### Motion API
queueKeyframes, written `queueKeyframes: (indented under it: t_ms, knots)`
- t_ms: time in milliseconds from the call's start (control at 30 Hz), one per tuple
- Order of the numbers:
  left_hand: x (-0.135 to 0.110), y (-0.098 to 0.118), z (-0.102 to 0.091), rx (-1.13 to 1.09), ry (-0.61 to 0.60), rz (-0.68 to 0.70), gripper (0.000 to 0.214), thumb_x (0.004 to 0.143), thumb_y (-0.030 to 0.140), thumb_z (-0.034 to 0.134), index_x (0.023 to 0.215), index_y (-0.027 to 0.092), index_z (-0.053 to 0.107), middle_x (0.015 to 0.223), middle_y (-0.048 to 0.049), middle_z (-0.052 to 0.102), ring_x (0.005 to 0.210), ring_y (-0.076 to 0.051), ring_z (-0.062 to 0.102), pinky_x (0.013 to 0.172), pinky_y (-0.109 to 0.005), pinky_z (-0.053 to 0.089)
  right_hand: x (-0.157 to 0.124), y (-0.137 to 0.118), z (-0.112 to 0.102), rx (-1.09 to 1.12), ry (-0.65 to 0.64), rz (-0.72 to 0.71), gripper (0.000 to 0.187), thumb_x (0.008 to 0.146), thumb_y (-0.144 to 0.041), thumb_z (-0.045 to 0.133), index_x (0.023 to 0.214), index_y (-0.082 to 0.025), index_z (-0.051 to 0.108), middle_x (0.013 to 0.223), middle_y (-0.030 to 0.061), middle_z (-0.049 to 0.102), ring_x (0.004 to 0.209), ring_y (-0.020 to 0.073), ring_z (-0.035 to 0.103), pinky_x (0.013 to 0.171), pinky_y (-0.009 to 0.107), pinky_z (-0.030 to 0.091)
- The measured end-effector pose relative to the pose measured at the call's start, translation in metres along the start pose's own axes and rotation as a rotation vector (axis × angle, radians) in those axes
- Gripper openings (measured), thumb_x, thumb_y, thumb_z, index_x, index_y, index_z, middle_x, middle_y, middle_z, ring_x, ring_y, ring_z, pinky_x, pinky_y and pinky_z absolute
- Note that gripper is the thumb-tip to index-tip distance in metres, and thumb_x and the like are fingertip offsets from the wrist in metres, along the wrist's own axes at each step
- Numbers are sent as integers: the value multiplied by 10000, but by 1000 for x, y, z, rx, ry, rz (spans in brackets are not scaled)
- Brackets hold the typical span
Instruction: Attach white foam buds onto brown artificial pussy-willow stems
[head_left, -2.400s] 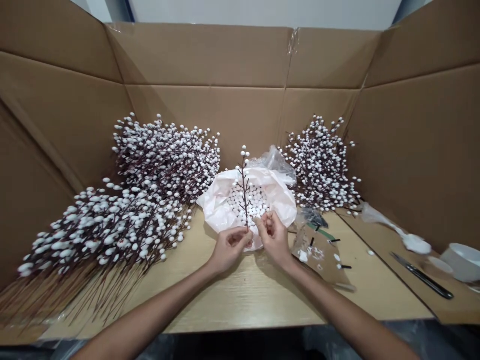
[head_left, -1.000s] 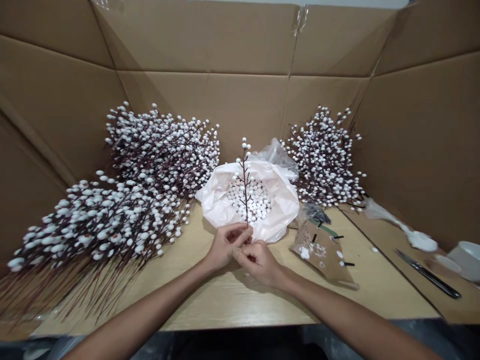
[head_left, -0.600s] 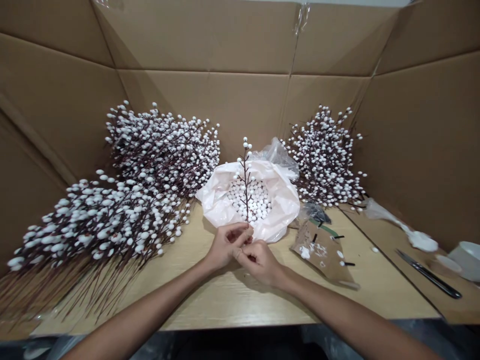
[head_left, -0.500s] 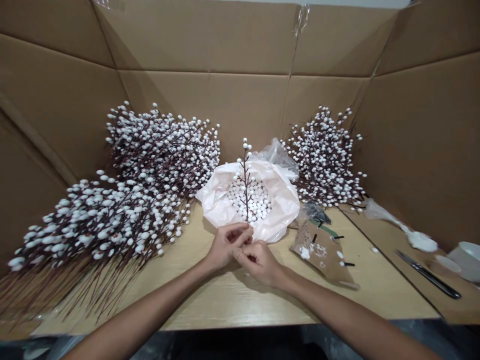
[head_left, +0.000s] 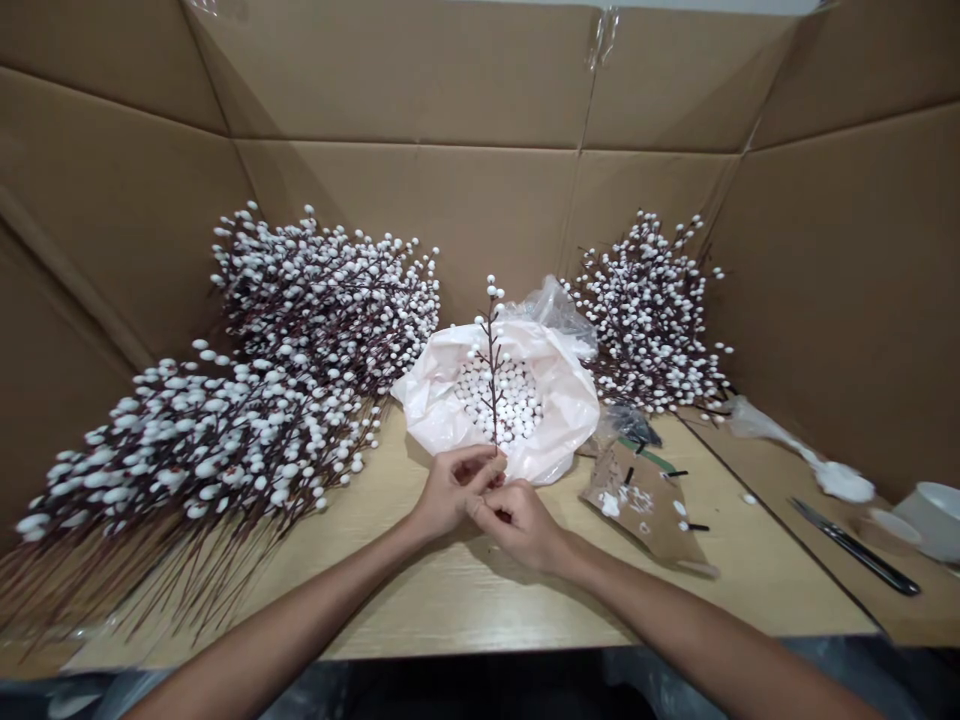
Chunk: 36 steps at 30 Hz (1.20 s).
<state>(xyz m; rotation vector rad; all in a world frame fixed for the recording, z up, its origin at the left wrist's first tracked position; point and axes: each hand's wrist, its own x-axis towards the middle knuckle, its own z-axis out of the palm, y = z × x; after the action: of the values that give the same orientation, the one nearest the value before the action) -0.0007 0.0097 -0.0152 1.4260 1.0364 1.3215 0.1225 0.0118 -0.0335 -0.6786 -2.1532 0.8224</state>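
Note:
A dark brown artificial berry stem (head_left: 493, 380) stands upright in front of me, with a few white berries near its tip and bare side twigs lower down. My left hand (head_left: 456, 490) is closed in a pinch on its lower end. Against it rests my right hand (head_left: 521, 520), its fingers closed at the same spot; what they grip is hidden, though the stem's base runs down to both hands. Just behind the hands, a white plastic bag (head_left: 431, 400) lies spread open, holding many loose white berries (head_left: 517, 405).
Berry stems lie in heaps at left (head_left: 225, 430), back left (head_left: 322, 290) and back right (head_left: 652, 320). On the right are a brown cardboard piece (head_left: 660, 535) with white smears, a knife (head_left: 855, 545), a white cup (head_left: 934, 520) and a plastic bag (head_left: 840, 480). Cardboard walls (head_left: 420, 80) surround the table.

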Motion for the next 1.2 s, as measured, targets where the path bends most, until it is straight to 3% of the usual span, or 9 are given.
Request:
queueKeyframes:
  t_ms: [1200]
  knots:
    - [-1, -1, -1, 14, -19, 20, 288, 722, 398, 686, 688, 118, 628, 641, -19, 571, 601, -119, 508, 537, -211, 408, 1, -2, 0, -33, -18, 18, 538, 884, -468, 331, 436, -172, 298, 403, -44, 287, 423, 57, 226, 439, 237, 175]
